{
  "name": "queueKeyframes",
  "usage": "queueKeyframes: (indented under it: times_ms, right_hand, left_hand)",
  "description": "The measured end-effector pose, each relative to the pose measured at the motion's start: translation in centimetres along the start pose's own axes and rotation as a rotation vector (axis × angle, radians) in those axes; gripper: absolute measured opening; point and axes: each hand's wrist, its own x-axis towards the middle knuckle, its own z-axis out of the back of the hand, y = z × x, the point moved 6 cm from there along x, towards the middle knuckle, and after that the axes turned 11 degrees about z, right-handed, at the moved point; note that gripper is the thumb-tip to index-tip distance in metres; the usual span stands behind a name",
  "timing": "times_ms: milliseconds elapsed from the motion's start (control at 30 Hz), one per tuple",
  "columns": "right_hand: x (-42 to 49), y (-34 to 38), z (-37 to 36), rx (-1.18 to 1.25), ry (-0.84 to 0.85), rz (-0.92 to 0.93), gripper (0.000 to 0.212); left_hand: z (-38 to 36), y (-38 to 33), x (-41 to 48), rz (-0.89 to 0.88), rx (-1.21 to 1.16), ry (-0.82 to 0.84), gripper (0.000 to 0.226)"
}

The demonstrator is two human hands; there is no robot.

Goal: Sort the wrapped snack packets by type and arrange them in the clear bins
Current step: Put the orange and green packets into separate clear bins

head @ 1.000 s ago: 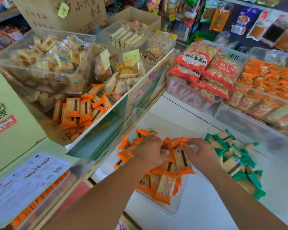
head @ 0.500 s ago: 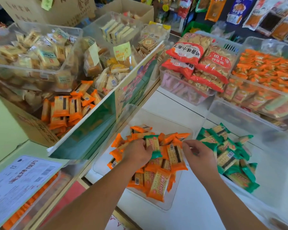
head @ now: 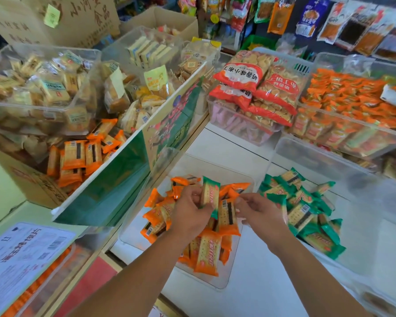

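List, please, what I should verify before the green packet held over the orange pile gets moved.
1. Left hand grips the green packet: ok.
2. That packet is with its own type: not ok, it is over the orange packets.
3. Green pile lies to the right, uncovered: ok.
4. Right hand free: cannot tell, fingers curl by an orange packet.
5. No more green strays among them: cannot tell, lower layers hidden.

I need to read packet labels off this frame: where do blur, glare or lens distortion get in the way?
Head view: light is even, without hard shadows. Head view: the middle is sharpest, yet the print on the green packet in the left hand is hard to read. Head view: the edges bow and smear, and a hazy sheen veils the wall of the clear bin at right.
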Motion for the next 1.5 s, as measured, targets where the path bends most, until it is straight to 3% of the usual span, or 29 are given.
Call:
queueKeyframes:
  times_ms: [67, 133, 233, 300, 400, 500, 600, 700, 767, 833, 967, 1067, 1167, 1300, 1367, 1500]
  right_hand:
    - [-0.3, 0.3, 0.1, 0.089, -0.049, -0.015, 0.032]
    - [-0.7, 0.5, 0.3, 0.212, -0.084, -0.034, 0.029]
    - [-1.2, 0.0, 3.3, 0.279, -0.255, -0.065, 0.023]
    - [-1.4, -1.2, 7.4, 0.215, -0.437, -0.086, 0.024]
    - [-1.5, -2.4, 13.0, 0.056, -0.57, -0.12, 0.03]
    - [-1.3, -3.3, 14.9, -0.001, -0.559, -0.176, 0.035]
    - [-2.1, -1.9, 13.8, -0.233, -0.562, -0.028, 0.037]
    - [-3.0, -0.1, 9.0, -0.179, -0.383, 0.156, 0.018]
    - [-2.8, 0.3, 5.3, -0.229, -0.216, 0.258, 0.019]
    - [-2.2, 0.1, 3.2, -0.245, -0.163, 0.319, 0.025]
    - [-0.3, -1.1, 2.1, -0.346, -0.137, 0.311, 0.027]
    - [1.2, 0.4, 1.5, -0.488, -0.012, 0.365, 0.04]
    - [2.6, 1.1, 0.2, -0.548, 0.228, 0.251, 0.061]
    - [3.9, 1.1, 0.6, -0.459, 0.305, 0.133, 0.068]
    - [4.1, 1.3, 0.8, -0.407, 0.319, 0.129, 0.056]
    - [4.3, 1.0, 1.0, -0.368, 0.284, 0.111, 0.034]
  left_hand:
    - [-0.4, -1.4, -1.2, 0.011, -0.228, 0.061, 0.042]
    - [-1.9, -3.3, -2.6, -0.024, -0.288, 0.212, 0.034]
    - [-4.2, -4.7, -3.6, -0.165, -0.074, 0.36, 0.014]
    - [-3.9, -4.8, -2.1, -0.328, 0.236, 0.197, 0.01]
    - [-3.7, -4.9, 1.2, -0.464, 0.579, 0.079, 0.038]
    - [-5.4, -4.9, 3.2, -0.366, 0.729, 0.269, 0.074]
    - [-7.4, -4.9, 4.2, -0.286, 0.765, 0.415, 0.088]
    - [-8.3, -4.4, 5.3, -0.268, 0.836, 0.408, 0.078]
    - [-8.4, -4.4, 5.6, -0.315, 0.932, 0.353, 0.064]
    - [-8.1, -4.0, 5.6, -0.333, 0.962, 0.355, 0.062]
    - [-6.5, -3.1, 5.4, -0.307, 0.837, 0.459, 0.055]
    - [-5.5, -2.8, 4.8, -0.277, 0.737, 0.517, 0.039]
    - [-4.7, -3.3, 4.2, -0.257, 0.591, 0.51, 0.041]
    - [-4.2, -4.1, 3.5, -0.267, 0.434, 0.507, 0.032]
    - [-3.8, -4.3, 3.4, -0.274, 0.37, 0.495, 0.036]
    - [-3.6, -2.6, 4.0, -0.217, 0.419, 0.526, 0.07]
